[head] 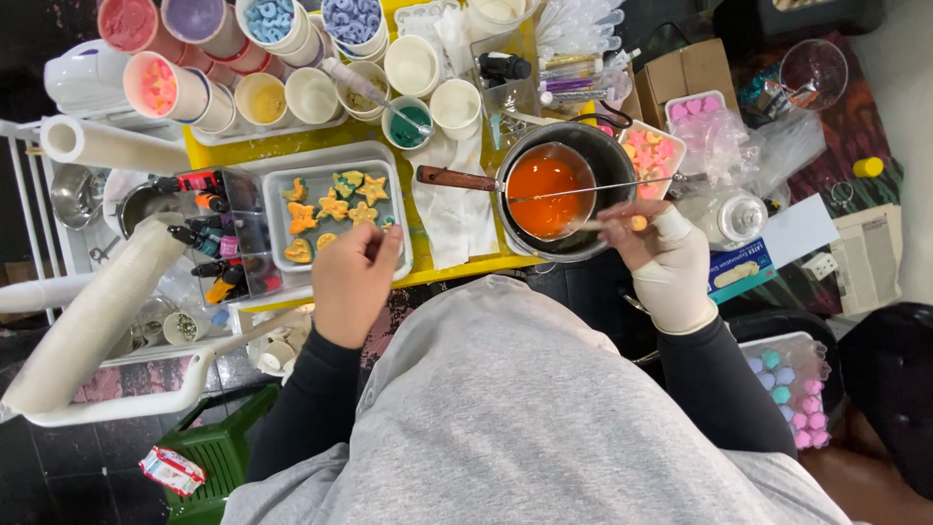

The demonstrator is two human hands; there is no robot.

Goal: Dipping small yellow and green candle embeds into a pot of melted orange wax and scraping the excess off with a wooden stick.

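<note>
Saucepan (583, 160): held orange liquid (544, 182) — wooden handle pointing left.
Right hand (669, 261): gloved — gripped a stirring stick (607, 224).
Left hand (355, 277): bare, fingers curled, resting on white tray (400, 219) of star shapes (335, 206).

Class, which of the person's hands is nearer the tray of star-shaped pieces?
Left. The left hand rests at the white tray edge; the gloved right hand holds a stick by the saucepan.

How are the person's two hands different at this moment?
The right hand wears a pale glove; the left hand is bare. The right hand holds a thin stick over the pan of orange liquid; the left hand rests at the white tray of star shapes. Both have black sleeves.
</note>
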